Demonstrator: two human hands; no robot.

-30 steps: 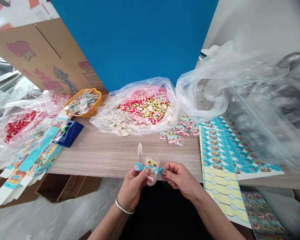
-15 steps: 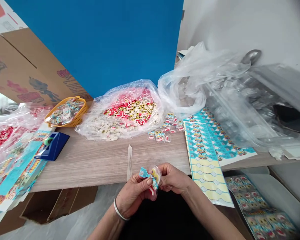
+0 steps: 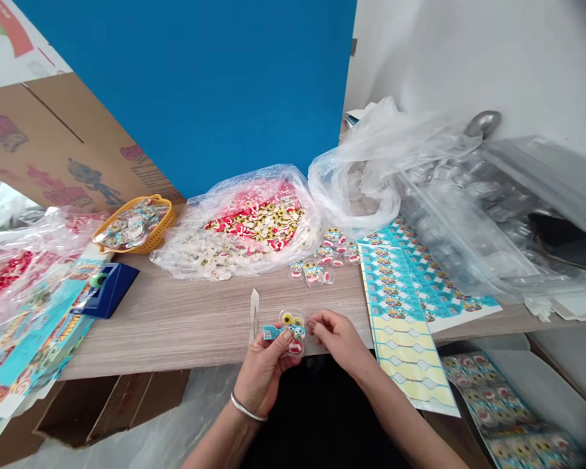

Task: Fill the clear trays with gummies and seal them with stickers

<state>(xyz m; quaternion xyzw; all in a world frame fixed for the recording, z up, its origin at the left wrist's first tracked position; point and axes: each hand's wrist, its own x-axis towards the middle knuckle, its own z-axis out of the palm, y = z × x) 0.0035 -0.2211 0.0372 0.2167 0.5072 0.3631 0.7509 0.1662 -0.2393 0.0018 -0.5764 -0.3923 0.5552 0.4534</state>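
Note:
Between thumb and fingers, my left hand grips a small clear plastic pack at the table's front edge. Yellow eye-like pieces show at the pack's top, a red and white piece at its bottom, and a blue sticker lies across its middle, sticking out to the left. Just right of the pack is my right hand, its fingers curled with the fingertips close together; whether anything small is between them cannot be made out. Yellow and blue sticker sheets lie to its right.
A clear bag of small pieces lies at the back, beside a yellow basket. Several finished-looking packs lie right of it. A blue tape dispenser stands left, a pointed strip lies centrally, and a plastic-lined bin is right.
My right hand has moved off the pack, slightly to the right. The pack, still in my left hand, has turned to face the camera, with the sticker now lying across it.

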